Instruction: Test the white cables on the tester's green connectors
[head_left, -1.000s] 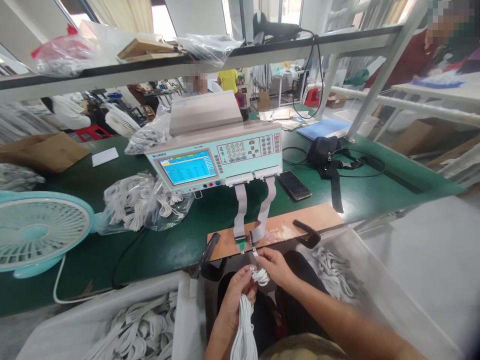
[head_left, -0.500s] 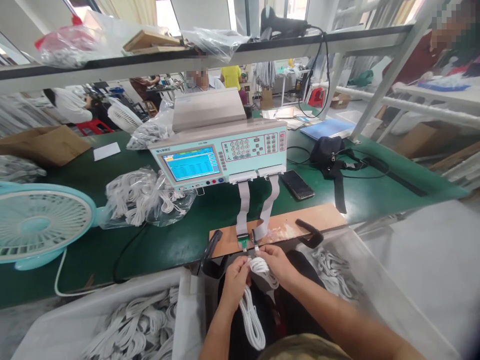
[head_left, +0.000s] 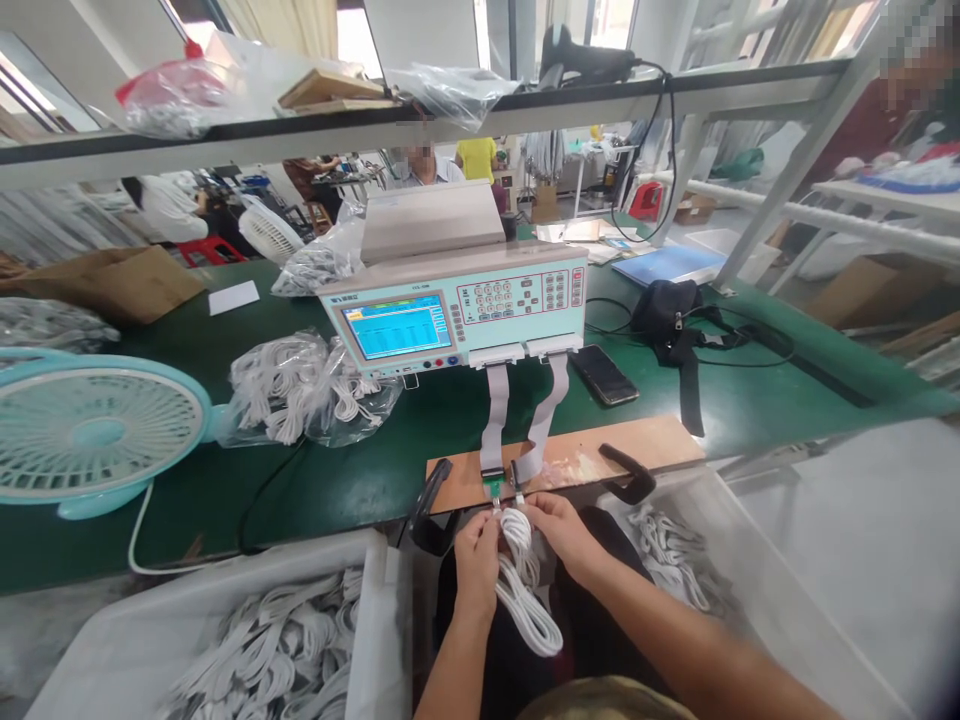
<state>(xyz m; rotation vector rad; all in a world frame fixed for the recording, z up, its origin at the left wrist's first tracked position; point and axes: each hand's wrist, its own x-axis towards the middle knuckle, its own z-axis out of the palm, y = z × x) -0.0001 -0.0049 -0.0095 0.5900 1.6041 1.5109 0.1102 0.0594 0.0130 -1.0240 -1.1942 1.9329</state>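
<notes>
A coiled white cable (head_left: 531,610) hangs below my two hands, with an upper loop between them. My left hand (head_left: 476,545) is closed in a pinch on one end, just below the small green circuit board (head_left: 493,489). My right hand (head_left: 559,530) pinches the other end, at the small connector (head_left: 517,492) beside the board. Fingers hide how far the plugs sit in the connectors. Two grey ribbon cables (head_left: 495,415) run from these connectors up to the tester (head_left: 457,325), whose blue screen (head_left: 396,328) is lit.
Black clamps (head_left: 431,505) hold a wooden board (head_left: 465,485) at the table edge. White bins (head_left: 375,600) with cables stand left and right. A phone (head_left: 606,375), black pouch (head_left: 667,315), turquoise fan (head_left: 97,430) and bagged cables (head_left: 281,385) lie on the green table.
The view has shifted slightly. My right hand has moved up to the right-hand connector with its cable end, and the hanging coil has swung to the right.
</notes>
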